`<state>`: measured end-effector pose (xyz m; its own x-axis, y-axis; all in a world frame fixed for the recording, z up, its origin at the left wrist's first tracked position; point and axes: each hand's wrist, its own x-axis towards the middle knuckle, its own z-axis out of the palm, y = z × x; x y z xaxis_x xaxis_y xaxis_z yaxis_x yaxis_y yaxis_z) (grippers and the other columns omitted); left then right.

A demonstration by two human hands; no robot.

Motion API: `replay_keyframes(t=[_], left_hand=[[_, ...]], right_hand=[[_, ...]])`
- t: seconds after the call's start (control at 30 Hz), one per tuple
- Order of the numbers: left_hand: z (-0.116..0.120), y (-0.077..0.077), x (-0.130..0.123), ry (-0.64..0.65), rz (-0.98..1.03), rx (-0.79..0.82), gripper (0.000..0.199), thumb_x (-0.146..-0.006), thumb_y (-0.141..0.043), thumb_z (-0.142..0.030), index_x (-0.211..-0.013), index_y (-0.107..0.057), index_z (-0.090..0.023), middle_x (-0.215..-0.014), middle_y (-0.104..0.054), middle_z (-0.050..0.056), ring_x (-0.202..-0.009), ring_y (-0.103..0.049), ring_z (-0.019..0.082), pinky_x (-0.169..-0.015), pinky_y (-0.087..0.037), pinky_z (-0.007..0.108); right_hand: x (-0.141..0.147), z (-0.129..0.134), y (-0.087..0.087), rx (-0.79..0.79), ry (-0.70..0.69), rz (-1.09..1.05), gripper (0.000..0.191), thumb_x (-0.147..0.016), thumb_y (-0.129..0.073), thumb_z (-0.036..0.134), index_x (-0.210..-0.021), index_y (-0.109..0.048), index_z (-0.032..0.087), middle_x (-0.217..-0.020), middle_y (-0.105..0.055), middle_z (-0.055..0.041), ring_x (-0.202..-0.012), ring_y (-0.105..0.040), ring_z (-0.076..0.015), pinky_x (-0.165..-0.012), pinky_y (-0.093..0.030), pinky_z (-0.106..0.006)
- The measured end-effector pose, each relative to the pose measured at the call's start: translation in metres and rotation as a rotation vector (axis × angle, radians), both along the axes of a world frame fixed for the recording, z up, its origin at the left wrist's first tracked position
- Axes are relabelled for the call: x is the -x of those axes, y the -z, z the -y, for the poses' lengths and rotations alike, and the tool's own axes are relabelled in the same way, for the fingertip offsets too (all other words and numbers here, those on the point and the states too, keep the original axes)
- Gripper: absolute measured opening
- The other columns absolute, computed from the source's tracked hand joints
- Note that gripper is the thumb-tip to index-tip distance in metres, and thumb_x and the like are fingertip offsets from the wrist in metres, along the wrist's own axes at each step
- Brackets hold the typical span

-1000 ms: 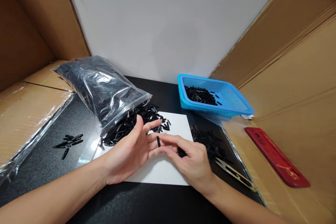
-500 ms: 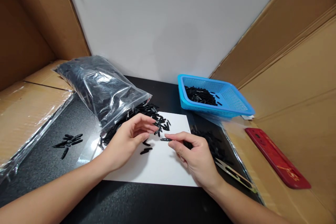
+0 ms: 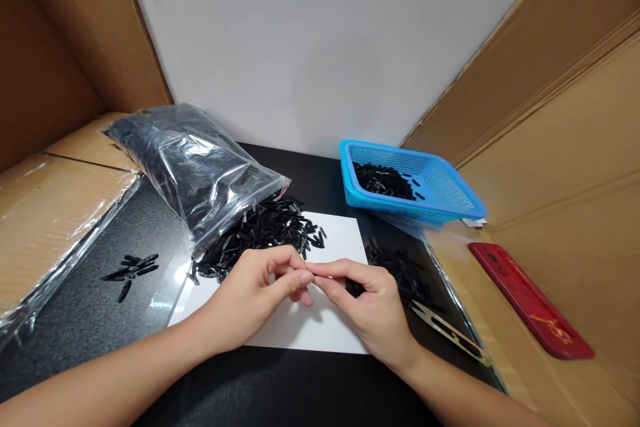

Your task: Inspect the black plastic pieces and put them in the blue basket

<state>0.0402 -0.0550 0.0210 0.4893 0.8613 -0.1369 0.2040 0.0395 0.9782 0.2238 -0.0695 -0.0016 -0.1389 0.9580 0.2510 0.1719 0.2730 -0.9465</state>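
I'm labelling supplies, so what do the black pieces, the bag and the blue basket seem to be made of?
Black pieces: possibly plastic; dark with small glints, too small to confirm.
Bag: clear, glossy plastic film, from creases and bright reflections.
Blue basket: probably moulded plastic, smooth-looking, evenly coloured and perforated.

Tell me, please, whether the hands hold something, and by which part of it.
It cannot be told: the left hand and right hand meet at the fingertips, hiding anything between them.

Behind the sheet (image 3: pixel 315 333): a bag (image 3: pixel 190 167) left, a basket (image 3: pixel 395 209) right. Left of it, 1 small pile (image 3: pixel 133 268); right, snips (image 3: pixel 435 322); on its far part, a heap (image 3: pixel 267 227).
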Motion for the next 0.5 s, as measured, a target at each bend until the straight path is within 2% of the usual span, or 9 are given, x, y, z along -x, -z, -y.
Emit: replay_keyframes(t=[0.1, 0.2, 0.27, 0.37, 0.43, 0.5], left_hand=[[-0.001, 0.002, 0.002, 0.013, 0.041, 0.016, 0.032, -0.096, -0.047, -0.040, -0.083, -0.066, -0.017, -0.079, -0.072, 0.005, -0.080, -0.064, 0.019, -0.077, -0.045, 0.030], [-0.004, 0.003, 0.006, -0.032, -0.047, -0.094, 0.030, -0.099, -0.041, -0.035, -0.091, -0.065, -0.019, -0.081, -0.070, 0.004, -0.079, -0.063, 0.019, -0.075, -0.043, 0.030], [-0.008, 0.006, 0.009, -0.041, -0.209, -0.276, 0.021, -0.097, -0.043, -0.028, -0.096, -0.063, -0.021, -0.088, -0.067, 0.004, -0.083, -0.059, 0.020, -0.075, -0.041, 0.031], [-0.013, 0.011, 0.015, 0.045, -0.526, -0.544, 0.009, -0.089, -0.061, -0.029, -0.092, -0.064, -0.021, -0.093, -0.059, 0.004, -0.088, -0.051, 0.023, -0.075, -0.036, 0.033], [-0.015, 0.016, 0.017, 0.097, -0.674, -0.632, 0.018, -0.082, -0.071, -0.034, -0.090, -0.063, -0.020, -0.091, -0.055, 0.004, -0.086, -0.047, 0.024, -0.072, -0.034, 0.034], [-0.015, 0.021, 0.018, 0.106, -0.763, -0.690, 0.015, -0.082, -0.071, -0.030, -0.089, -0.062, -0.020, -0.089, -0.054, 0.004, -0.083, -0.045, 0.023, -0.070, -0.031, 0.034]], right_hand=[[0.000, 0.001, 0.000, -0.043, 0.018, 0.014, 0.016, -0.081, -0.070, 0.018, -0.088, -0.081, 0.026, -0.078, -0.080, -0.0029, -0.060, -0.068, -0.0182, -0.059, -0.054, -0.029], [-0.001, 0.000, 0.000, -0.021, 0.045, 0.012, 0.013, -0.081, -0.071, 0.021, -0.088, -0.081, 0.025, -0.080, -0.080, -0.0031, -0.064, -0.069, -0.0194, -0.061, -0.055, -0.030], [-0.003, -0.001, 0.001, -0.004, 0.068, 0.031, 0.011, -0.080, -0.071, 0.023, -0.087, -0.081, 0.025, -0.076, -0.078, -0.0027, -0.062, -0.067, -0.0188, -0.058, -0.053, -0.029], [-0.006, -0.001, 0.001, 0.013, 0.091, 0.060, 0.009, -0.080, -0.072, 0.028, -0.081, -0.080, 0.023, -0.067, -0.074, -0.0018, -0.058, -0.062, -0.0176, -0.055, -0.050, -0.028], [-0.006, -0.001, 0.000, 0.023, 0.093, 0.060, 0.010, -0.080, -0.072, 0.029, -0.078, -0.079, 0.022, -0.064, -0.072, -0.0019, -0.058, -0.060, -0.0175, -0.055, -0.049, -0.027], [-0.006, -0.001, -0.001, 0.034, 0.087, 0.053, 0.011, -0.080, -0.072, 0.030, -0.076, -0.078, 0.022, -0.064, -0.072, -0.0026, -0.058, -0.061, -0.0181, -0.055, -0.048, -0.028]])
